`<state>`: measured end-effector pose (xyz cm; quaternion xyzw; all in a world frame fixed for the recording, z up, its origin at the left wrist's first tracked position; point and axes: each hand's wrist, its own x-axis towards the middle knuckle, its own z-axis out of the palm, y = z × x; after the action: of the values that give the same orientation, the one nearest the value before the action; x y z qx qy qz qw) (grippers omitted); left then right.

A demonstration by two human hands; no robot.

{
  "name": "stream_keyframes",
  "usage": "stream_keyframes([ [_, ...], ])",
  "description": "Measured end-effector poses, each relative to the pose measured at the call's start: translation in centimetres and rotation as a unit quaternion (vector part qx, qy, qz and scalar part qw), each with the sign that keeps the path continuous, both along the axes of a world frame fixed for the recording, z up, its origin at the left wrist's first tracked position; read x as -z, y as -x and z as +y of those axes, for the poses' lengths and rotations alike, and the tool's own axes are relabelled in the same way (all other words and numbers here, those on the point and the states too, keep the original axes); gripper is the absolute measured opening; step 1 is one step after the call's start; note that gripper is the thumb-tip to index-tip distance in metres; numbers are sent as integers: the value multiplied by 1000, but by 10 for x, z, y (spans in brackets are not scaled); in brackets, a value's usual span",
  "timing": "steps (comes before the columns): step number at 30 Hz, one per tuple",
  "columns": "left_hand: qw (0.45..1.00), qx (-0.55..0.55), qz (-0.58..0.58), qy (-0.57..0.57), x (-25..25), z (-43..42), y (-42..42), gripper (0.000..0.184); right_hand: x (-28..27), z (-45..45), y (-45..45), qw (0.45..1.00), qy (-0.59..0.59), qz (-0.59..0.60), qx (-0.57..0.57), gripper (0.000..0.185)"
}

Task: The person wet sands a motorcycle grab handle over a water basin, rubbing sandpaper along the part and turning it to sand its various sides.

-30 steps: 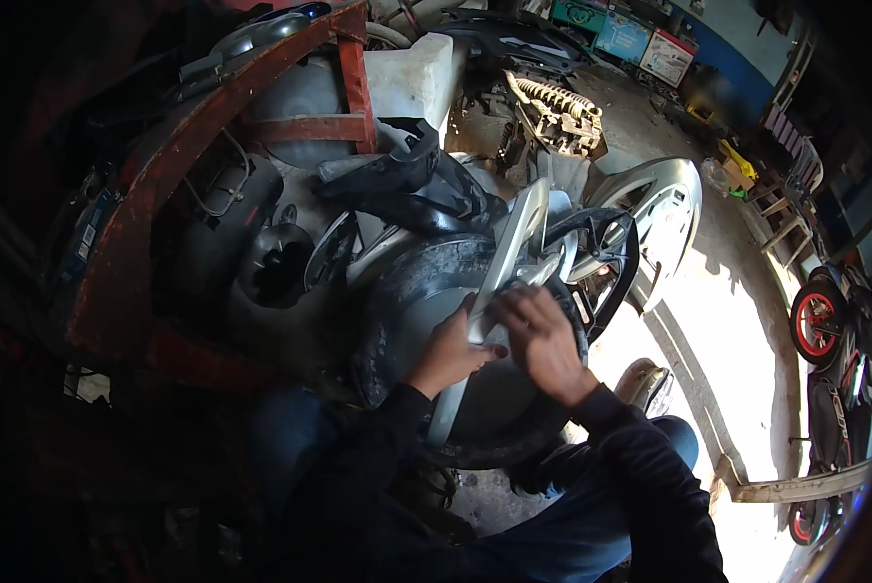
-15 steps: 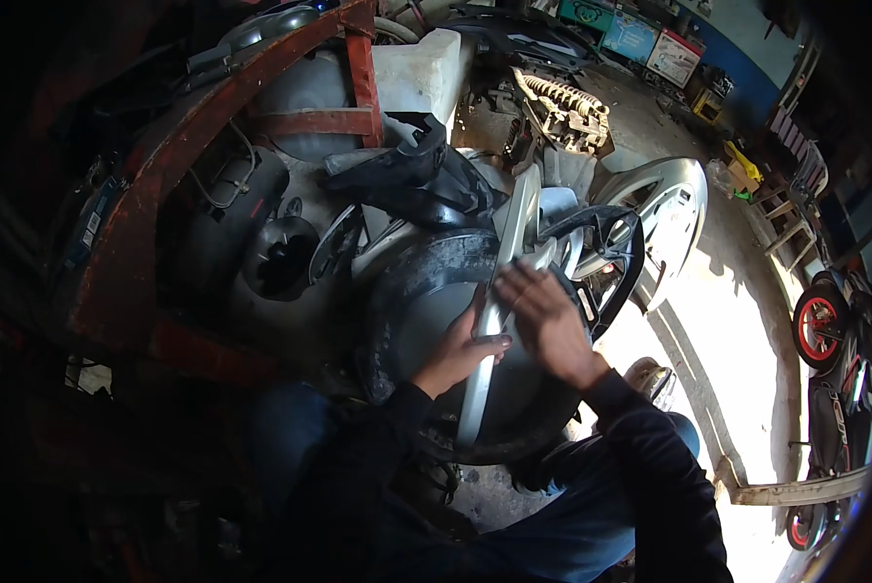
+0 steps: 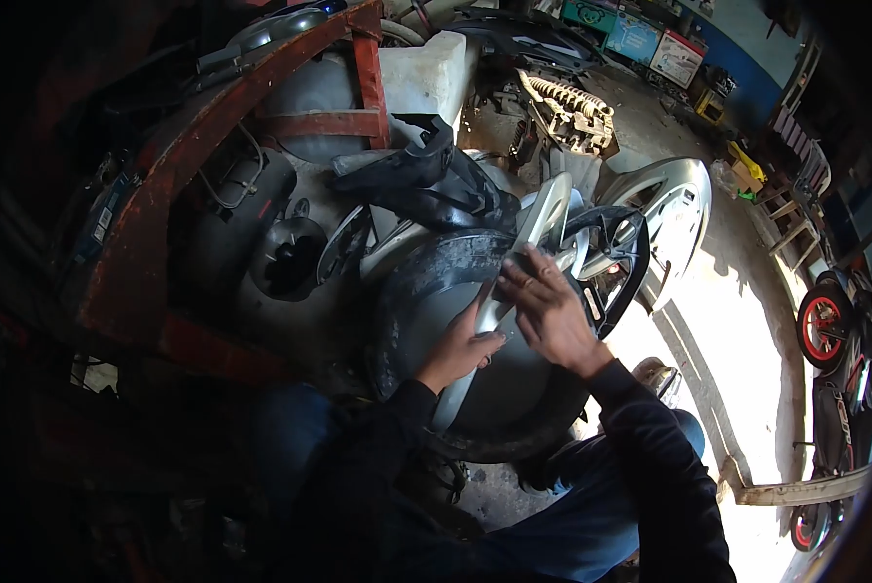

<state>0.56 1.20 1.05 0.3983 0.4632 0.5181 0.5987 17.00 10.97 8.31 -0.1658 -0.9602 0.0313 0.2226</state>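
A long silver panel [image 3: 547, 216] slants across a round black tub [image 3: 412, 282] with greyish liquid or a grey bottom inside. Around the panel's middle my left hand [image 3: 458, 348] is closed, its thumb on the near side. My right hand [image 3: 551, 316] lies against the panel just above, fingers stretched out and slightly apart; whether something small is under them is hidden. Dark sleeves cover both arms. Beyond the tub are a black plastic fairing [image 3: 431, 180], a black curved part [image 3: 630, 267] and a large silver body part [image 3: 684, 214].
A red metal frame [image 3: 125, 233] rises at the left beside a dark cylinder [image 3: 232, 204]. A spring shock absorber [image 3: 562, 97] lies beyond the fairing. At the right stand a motorcycle with a red-rimmed wheel [image 3: 822, 327] and a wooden bar [image 3: 805, 489].
The panel has tilted, first steeper and then back to a slant, with my left hand still round it. My right hand has shifted along its surface. The view has moved slightly.
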Motion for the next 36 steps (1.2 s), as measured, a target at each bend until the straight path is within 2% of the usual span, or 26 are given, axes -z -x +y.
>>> stream_keyframes([
  [2, 997, -39, 69, 11, 1, 4, 0, 87, 15, -22, 4, 998, 24, 32, -44, 47],
  [3, 995, -43, 75, -42, 2, 7, 5, 87, 7, -32, 0, 999, 13, -18, -40, 46],
  [4, 989, -47, 134, -31, 2, 8, 12, 82, 9, -35, -2, 999, -3, 3, -35, 40],
  [6, 988, -54, 141, -24, 0, 12, 23, 73, 39, -29, -17, 995, 72, 67, 22, 32],
  [8, 992, -51, 119, -3, 6, 11, 34, 69, 66, -32, -22, 958, 228, 110, 133, 26],
  [9, 992, -65, 108, 1, 10, 11, 37, 69, 89, -30, -23, 925, 314, 61, 207, 26],
  [10, 992, -79, 99, 3, 12, 11, 39, 69, 118, -25, -22, 876, 394, 13, 277, 27],
  [12, 993, -86, 82, 22, 17, 8, 43, 67, 213, -15, -28, 862, 369, 21, 348, 29],
  [14, 996, -72, 45, 14, 23, 8, 46, 64, 311, -5, -37, 824, 440, -54, 354, 35],
  [15, 995, -82, 47, 19, 28, 8, 43, 62, 342, -5, -38, 816, 462, -122, 325, 34],
  [16, 996, -81, 33, 5, 30, 6, 42, 61, 358, -13, -36, 816, 464, -121, 322, 34],
  [17, 997, -79, 15, 9, 34, 6, 42, 60, 369, -22, -38, 731, 595, -6, 334, 32],
  [18, 997, -78, -3, 12, 33, 7, 41, 58, 376, -26, -39, 619, 703, 109, 334, 31],
  [19, 997, -79, -2, 12, 31, 8, 41, 58, 381, -27, -41, 619, 703, 109, 333, 31],
  [21, 996, -87, 9, 13, 26, 6, 40, 55, 388, -25, -45, 719, 649, 191, 161, 27],
  [22, 996, -87, 9, 15, 25, 6, 41, 55, 373, -24, -42, 717, 650, 191, 161, 27],
  [23, 996, -88, -13, 18, 24, 8, 42, 54, 340, -18, -40, 725, 662, 140, 126, 31],
  [25, 993, -88, -76, 22, 16, 7, 40, 49, 280, 3, -37, 802, 594, 48, 47, 32],
  [26, 993, -86, -79, 20, 11, 7, 40, 49, 249, 17, -35, 861, 508, 7, 2, 30],
  [27, 993, -89, -81, 24, 7, 6, 42, 46, 198, 20, -21, 699, 706, 78, 83, 28],
  [28, 992, -92, -81, 27, 2, 6, 44, 44, 138, 18, -3, 483, 850, 146, 155, 26],
  [30, 992, -103, -65, 37, -3, 5, 44, 39, 55, 20, 9, 600, 780, 104, 144, 30],
  [32, 994, -92, -37, 44, -10, 3, 43, 35, 4, 23, 18, 677, 721, 101, 107, 31],
  [34, 995, -88, -33, 27, -21, 1, 36, 36, -24, 17, 28, 853, 503, 103, 91, 33],
  [35, 997, -75, 20, 16, -26, 0, 33, 38, -24, 13, 37, 944, 259, 205, 12, 21],
  [36, 995, -62, 73, 7, -31, -2, 29, 41, -39, 5, 37, 973, 165, 161, 11, 27],
])
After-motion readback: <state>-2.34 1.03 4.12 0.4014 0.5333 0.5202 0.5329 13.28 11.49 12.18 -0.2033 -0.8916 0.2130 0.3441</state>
